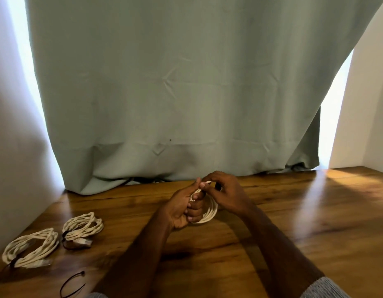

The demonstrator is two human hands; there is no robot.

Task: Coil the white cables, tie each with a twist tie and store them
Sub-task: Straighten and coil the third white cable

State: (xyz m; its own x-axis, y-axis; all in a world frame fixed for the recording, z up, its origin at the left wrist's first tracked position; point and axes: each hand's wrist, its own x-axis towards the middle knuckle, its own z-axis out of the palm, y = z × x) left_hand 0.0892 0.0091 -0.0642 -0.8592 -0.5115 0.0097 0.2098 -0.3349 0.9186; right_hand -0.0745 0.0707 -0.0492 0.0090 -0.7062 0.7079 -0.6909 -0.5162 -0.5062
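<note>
**Third cable being wound at mid-table**

Both hands meet over the wooden table [272, 222], just before the green curtain [186, 82]. The left hand [182, 209] is closed through the loops of a white cable coil [211, 212], fingers curled around the strands; the right hand [225, 192] pinches the cable's top loop between thumb and fingers. Well to the left lie two tied coils, the near one [29, 248] and the far one [83, 227] (each cinched by a dark tie). A loose black twist tie [71, 283] lies by the near edge.
</note>
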